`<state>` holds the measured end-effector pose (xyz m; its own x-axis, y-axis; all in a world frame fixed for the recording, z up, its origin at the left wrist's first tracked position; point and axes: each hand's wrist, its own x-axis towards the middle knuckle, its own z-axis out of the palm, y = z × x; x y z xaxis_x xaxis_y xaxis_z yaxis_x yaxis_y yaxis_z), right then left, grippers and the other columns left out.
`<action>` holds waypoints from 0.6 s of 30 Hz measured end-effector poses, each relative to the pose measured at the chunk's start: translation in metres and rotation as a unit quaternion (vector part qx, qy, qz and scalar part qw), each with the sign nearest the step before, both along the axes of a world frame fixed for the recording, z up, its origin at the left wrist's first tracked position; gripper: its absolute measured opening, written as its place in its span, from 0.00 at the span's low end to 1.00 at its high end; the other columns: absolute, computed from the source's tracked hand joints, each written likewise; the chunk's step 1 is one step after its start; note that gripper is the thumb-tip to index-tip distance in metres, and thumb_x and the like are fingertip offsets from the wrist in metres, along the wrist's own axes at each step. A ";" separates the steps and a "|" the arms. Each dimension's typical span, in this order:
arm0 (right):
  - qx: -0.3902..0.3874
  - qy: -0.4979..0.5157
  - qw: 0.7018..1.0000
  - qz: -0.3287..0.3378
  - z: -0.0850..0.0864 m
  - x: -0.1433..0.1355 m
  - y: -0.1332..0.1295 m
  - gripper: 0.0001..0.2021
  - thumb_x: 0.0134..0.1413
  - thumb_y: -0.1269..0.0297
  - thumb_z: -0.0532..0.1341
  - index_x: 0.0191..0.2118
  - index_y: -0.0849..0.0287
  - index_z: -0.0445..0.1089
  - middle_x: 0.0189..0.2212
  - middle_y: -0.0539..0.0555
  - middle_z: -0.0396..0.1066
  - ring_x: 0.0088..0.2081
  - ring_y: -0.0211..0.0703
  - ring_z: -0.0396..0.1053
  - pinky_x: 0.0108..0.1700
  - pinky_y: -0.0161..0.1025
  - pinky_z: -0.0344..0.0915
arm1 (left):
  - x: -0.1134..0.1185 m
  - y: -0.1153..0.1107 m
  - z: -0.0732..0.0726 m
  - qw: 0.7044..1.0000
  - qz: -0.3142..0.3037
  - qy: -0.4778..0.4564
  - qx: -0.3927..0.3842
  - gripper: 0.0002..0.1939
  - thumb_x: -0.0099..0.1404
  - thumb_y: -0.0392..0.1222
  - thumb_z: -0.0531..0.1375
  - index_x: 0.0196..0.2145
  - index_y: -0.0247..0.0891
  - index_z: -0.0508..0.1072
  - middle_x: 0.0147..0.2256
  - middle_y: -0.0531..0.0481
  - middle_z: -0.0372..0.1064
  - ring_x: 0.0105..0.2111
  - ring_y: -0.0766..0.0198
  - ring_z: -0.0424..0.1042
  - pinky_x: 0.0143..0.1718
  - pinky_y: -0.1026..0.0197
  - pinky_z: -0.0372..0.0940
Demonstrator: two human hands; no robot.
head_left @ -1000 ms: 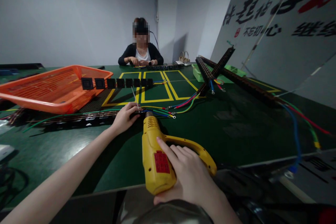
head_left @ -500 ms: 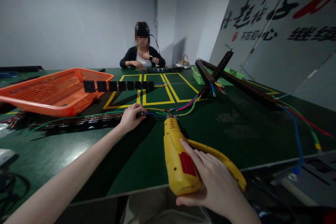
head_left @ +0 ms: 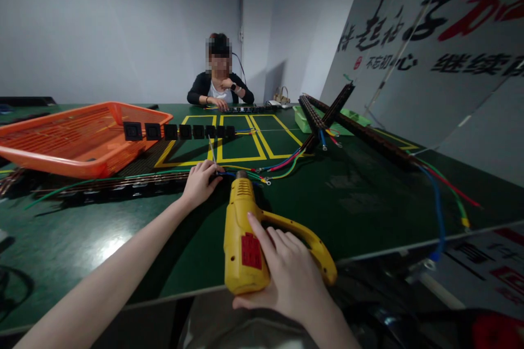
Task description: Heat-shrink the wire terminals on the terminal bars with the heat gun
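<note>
My right hand (head_left: 286,264) grips a yellow heat gun (head_left: 245,229) by its body, near the table's front edge. The gun's metal nozzle points away from me at colored wires (head_left: 254,175) with ring terminals. My left hand (head_left: 201,184) is closed on the right end of a long black socket strip (head_left: 135,188), where the wires come out. A thin pale tie stands up beside its fingertips. Behind it, a row of black square sockets (head_left: 185,131) has wires at its right end.
An orange basket (head_left: 94,166) lies at the left. Black strips with wires (head_left: 368,136) cross over a green basket (head_left: 303,120) at the right. Across the green table (head_left: 368,223), a person (head_left: 221,87) sits with a hand on another strip.
The heat gun in my right hand has moved left, its nozzle now closer to my left hand. The view has shifted slightly to the right. My left hand keeps its hold.
</note>
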<state>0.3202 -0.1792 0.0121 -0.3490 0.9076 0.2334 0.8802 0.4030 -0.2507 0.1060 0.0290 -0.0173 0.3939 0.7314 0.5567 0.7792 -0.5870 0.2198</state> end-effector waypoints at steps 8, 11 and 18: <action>0.044 -0.029 0.998 0.037 -0.003 -0.023 0.011 0.59 0.35 0.26 0.54 0.67 0.60 0.36 0.39 0.58 0.68 0.40 0.53 0.67 0.42 0.48 0.62 | -0.001 0.001 -0.003 1.000 0.002 0.005 0.011 0.10 0.64 0.43 0.53 0.43 0.43 0.68 0.44 0.46 0.65 0.47 0.52 0.63 0.46 0.49 0.60; 0.050 -0.026 0.998 0.028 -0.005 -0.026 0.013 0.59 0.34 0.25 0.53 0.67 0.61 0.37 0.39 0.58 0.68 0.40 0.52 0.67 0.43 0.47 0.61 | -0.002 0.003 -0.004 1.000 0.000 0.007 0.015 0.11 0.63 0.43 0.53 0.43 0.43 0.67 0.44 0.46 0.65 0.47 0.52 0.63 0.45 0.49 0.60; 0.026 0.003 0.999 0.037 -0.004 -0.020 0.011 0.59 0.33 0.26 0.55 0.67 0.57 0.36 0.40 0.58 0.67 0.40 0.53 0.67 0.43 0.48 0.61 | -0.004 0.001 -0.002 1.000 -0.007 0.005 0.005 0.11 0.63 0.42 0.53 0.43 0.42 0.67 0.44 0.46 0.65 0.48 0.52 0.62 0.47 0.49 0.59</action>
<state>0.2999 -0.1677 0.0079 -0.4121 0.8663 0.2822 0.8463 0.4787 -0.2337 0.1023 0.0303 -0.0197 0.4093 0.7200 0.5604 0.7730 -0.6000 0.2063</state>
